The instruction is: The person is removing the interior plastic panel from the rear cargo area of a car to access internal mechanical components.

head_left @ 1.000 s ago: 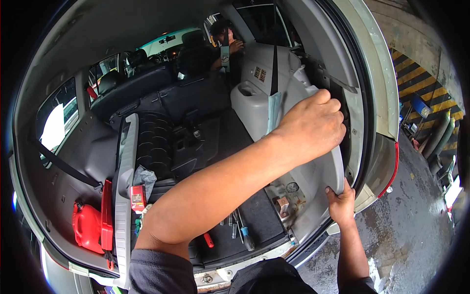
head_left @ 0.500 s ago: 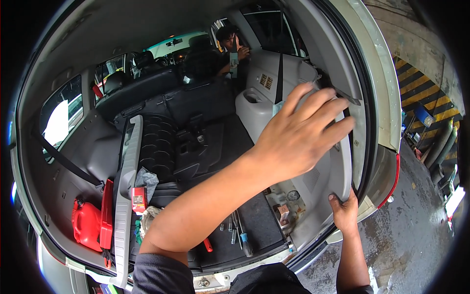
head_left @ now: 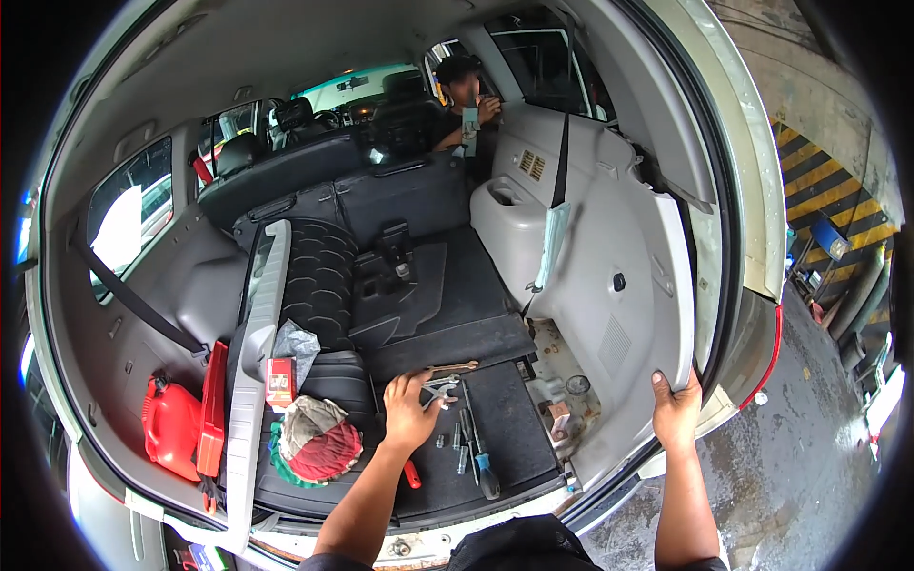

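Note:
My right hand (head_left: 676, 411) grips the outer lower edge of a large grey plastic trim panel (head_left: 636, 309) on the right side of the car's cargo area. The panel's rear edge stands away from the body frame. My left hand (head_left: 409, 411) is low over the cargo floor, thumb and fingers apart, beside a silver wrench (head_left: 442, 387). Just beyond lies a brownish wrench (head_left: 453, 367). To its right are a blue-handled screwdriver (head_left: 487, 476) and several small sockets (head_left: 463, 459). A red handle (head_left: 411, 474) lies below my left wrist.
A long grey trim strip (head_left: 259, 357) stands at left, with a red jerrycan (head_left: 173, 428) and red case (head_left: 211, 409) beyond it. A multicoloured cloth bundle (head_left: 322, 443) and red box (head_left: 281, 383) lie beside it. Another person (head_left: 464, 105) is by the far right side door.
My left hand has come down from the upper part of the trim panel to the tools on the cargo floor. My right hand keeps its grip on the panel's edge.

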Motion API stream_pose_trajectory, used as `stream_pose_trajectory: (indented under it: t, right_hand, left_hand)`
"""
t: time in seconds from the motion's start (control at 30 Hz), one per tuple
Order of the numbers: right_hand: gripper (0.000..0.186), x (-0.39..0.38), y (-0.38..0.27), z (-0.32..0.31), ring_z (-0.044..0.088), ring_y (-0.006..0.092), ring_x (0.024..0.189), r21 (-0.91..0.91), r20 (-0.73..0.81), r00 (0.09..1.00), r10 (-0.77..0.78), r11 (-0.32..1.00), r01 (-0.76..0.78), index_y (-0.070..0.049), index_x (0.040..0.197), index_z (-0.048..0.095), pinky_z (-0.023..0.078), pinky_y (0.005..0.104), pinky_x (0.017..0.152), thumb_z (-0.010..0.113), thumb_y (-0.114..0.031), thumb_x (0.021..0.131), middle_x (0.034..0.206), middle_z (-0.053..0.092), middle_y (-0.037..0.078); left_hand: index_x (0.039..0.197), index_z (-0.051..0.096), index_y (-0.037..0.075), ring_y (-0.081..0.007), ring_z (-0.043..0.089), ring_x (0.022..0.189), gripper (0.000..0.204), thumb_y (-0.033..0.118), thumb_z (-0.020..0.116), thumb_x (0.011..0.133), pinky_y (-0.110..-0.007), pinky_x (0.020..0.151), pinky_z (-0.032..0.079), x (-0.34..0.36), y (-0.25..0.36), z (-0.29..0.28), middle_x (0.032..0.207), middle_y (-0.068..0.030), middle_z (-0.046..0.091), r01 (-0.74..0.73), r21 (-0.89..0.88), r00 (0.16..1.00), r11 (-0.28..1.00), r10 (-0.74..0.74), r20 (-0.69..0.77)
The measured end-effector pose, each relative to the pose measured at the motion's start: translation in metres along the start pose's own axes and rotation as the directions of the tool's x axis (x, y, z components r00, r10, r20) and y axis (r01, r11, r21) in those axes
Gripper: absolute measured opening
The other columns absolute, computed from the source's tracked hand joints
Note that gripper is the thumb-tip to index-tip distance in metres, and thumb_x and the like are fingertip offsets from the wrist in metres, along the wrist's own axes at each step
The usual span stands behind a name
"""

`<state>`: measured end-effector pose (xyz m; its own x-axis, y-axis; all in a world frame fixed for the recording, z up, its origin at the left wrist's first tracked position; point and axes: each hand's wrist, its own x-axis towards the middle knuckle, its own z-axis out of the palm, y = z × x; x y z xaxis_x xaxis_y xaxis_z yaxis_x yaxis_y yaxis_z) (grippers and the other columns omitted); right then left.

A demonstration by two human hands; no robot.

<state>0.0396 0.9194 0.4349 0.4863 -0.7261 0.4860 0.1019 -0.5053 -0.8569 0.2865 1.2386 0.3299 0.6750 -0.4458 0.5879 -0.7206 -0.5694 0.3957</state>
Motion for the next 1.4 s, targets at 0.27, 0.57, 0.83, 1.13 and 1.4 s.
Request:
stream_pose_trajectory:
  t: [0.27,0.57,0.83,1.13,1.4]
  right_hand:
    - [0.023,0.001,0.005,0.002,0.062,0.0169,0.095,0.015,-0.01,1.0,-0.006,1.0,0.006,0.005,0.116,0.062,0.048,0.0316,0.089,0.063,-0.002,0.093,0.1,0.07,0.011]
    - [0.025,0.003,0.018,-0.006,0.063,0.0166,0.097,0.049,-0.017,1.0,0.025,0.999,-0.024,0.005,0.117,0.061,0.048,0.0306,0.089,0.065,-0.002,0.093,0.104,0.07,0.009]
    - [0.024,0.003,0.019,-0.004,0.063,0.0165,0.095,0.045,-0.037,0.999,0.022,0.999,-0.021,0.005,0.116,0.061,0.048,0.0305,0.088,0.065,-0.002,0.094,0.102,0.07,0.009]
    - [0.026,0.004,0.02,-0.005,0.063,0.0167,0.096,0.035,-0.024,1.0,0.016,0.999,-0.015,0.005,0.118,0.06,0.048,0.0309,0.089,0.066,-0.003,0.094,0.105,0.07,0.01]
    - [0.028,0.005,0.026,-0.007,0.063,0.0169,0.096,0.044,-0.029,1.0,0.011,0.999,-0.009,0.005,0.119,0.06,0.048,0.0311,0.089,0.067,-0.004,0.094,0.106,0.07,0.009]
  left_hand:
    - [0.125,0.059,0.002,-0.0435,0.051,0.116,0.046,0.024,0.071,0.086,-0.049,0.102,0.041,-0.096,-0.069,0.063,0.127,-0.0214,0.055,0.164,0.003,0.979,0.986,-0.163,0.122]
    - [0.124,0.058,-0.002,-0.0447,0.049,0.117,0.043,0.025,0.066,0.09,-0.05,0.103,0.041,-0.085,-0.053,0.071,0.129,-0.0239,0.052,0.276,-0.12,0.96,0.954,-0.267,0.084]
    - [0.121,0.059,-0.002,-0.0436,0.051,0.117,0.038,0.024,0.061,0.093,-0.05,0.104,0.039,-0.085,-0.052,0.07,0.128,-0.0219,0.054,0.307,-0.148,0.951,0.94,-0.301,0.064]
    - [0.121,0.06,0.0,-0.0434,0.05,0.115,0.037,0.021,0.063,0.091,-0.049,0.102,0.04,-0.085,-0.053,0.073,0.126,-0.0215,0.054,0.321,-0.152,0.947,0.935,-0.317,0.049]
    - [0.122,0.061,-0.001,-0.0434,0.05,0.116,0.037,0.021,0.063,0.091,-0.049,0.103,0.04,-0.084,-0.053,0.073,0.127,-0.0218,0.054,0.326,-0.141,0.945,0.935,-0.32,0.062]
